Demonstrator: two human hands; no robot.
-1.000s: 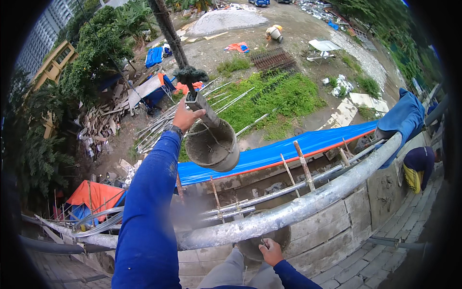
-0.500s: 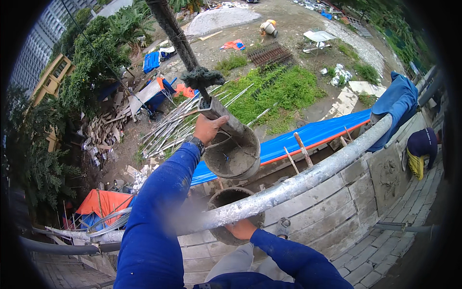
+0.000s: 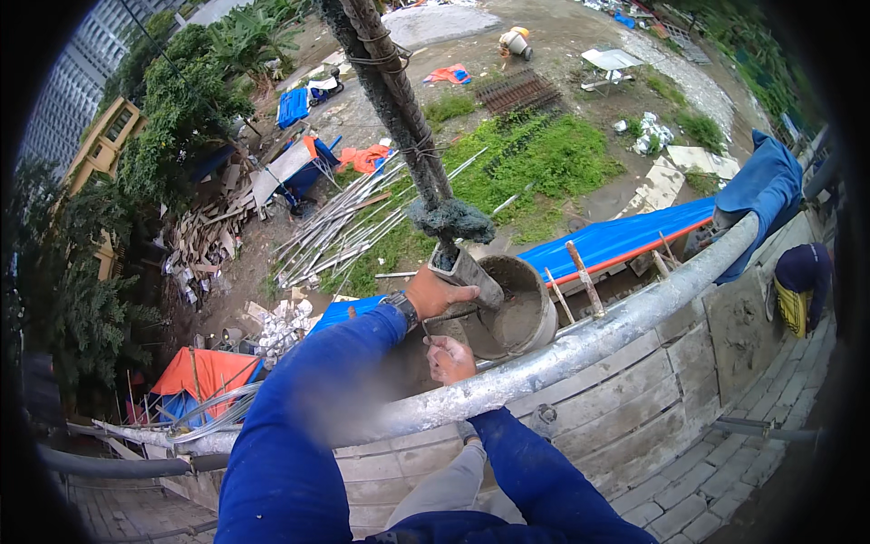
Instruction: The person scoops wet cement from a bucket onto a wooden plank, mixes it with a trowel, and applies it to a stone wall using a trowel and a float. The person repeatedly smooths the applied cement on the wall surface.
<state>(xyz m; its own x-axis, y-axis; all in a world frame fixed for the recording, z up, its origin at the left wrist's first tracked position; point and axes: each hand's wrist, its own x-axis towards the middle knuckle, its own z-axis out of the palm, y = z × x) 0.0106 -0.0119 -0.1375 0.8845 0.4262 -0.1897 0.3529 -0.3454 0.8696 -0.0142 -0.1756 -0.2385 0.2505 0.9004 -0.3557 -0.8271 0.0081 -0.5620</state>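
My left hand (image 3: 439, 295) is wrapped round a short square metal tube (image 3: 471, 275) at the lower end of a rope-bound pole (image 3: 399, 100). A shaggy grey-green knot (image 3: 450, 220) sits just above that hand. Against the tube hangs a tilted bucket (image 3: 542, 317), its inside coated with grey mortar. My right hand (image 3: 450, 360), below the left, has its fingers closed round a thin dark handle. A second bucket (image 3: 399, 367), partly hidden by my left sleeve and the rail, shows grey beside the right hand.
A mortar-spattered pipe rail (image 3: 562, 358) curves beneath my arms, with blue cloth (image 3: 761, 195) over its right end. Below lie a blue tarp (image 3: 625, 240), upright sticks (image 3: 584, 276) and piled metal poles (image 3: 335, 227). A person (image 3: 802, 281) bends over at the right on the block-paved walkway (image 3: 698, 480).
My left hand, the tube and the hanging bucket have moved right and nearer. My right hand has risen from the lower bucket's rim to just under my left hand. The pole swung right.
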